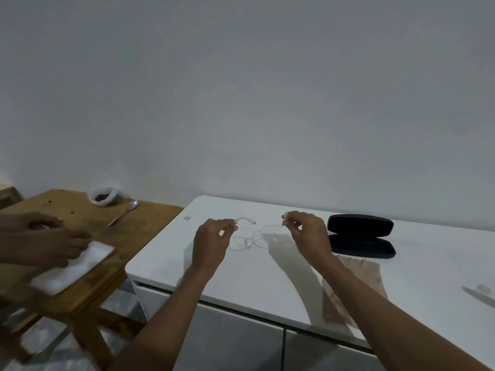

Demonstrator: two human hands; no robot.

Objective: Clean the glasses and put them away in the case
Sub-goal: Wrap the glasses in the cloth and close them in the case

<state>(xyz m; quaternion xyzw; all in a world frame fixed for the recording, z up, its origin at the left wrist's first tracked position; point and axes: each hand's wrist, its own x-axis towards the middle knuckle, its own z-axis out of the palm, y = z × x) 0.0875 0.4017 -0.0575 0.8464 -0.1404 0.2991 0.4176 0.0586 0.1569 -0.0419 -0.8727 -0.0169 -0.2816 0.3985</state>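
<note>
Clear-framed glasses hang just above the white cabinet top, hard to make out against it. My left hand pinches the left temple near its curved end. My right hand pinches the right temple tip. A black glasses case lies open to the right of my right hand, its hollow facing me. A beige cleaning cloth lies flat on the cabinet top under my right forearm, partly hidden by it.
A wooden table stands to the left, where another person's hands press on a white folded cloth. A spoon and a small white bag lie at its back. A small clear object sits at the cabinet's right edge.
</note>
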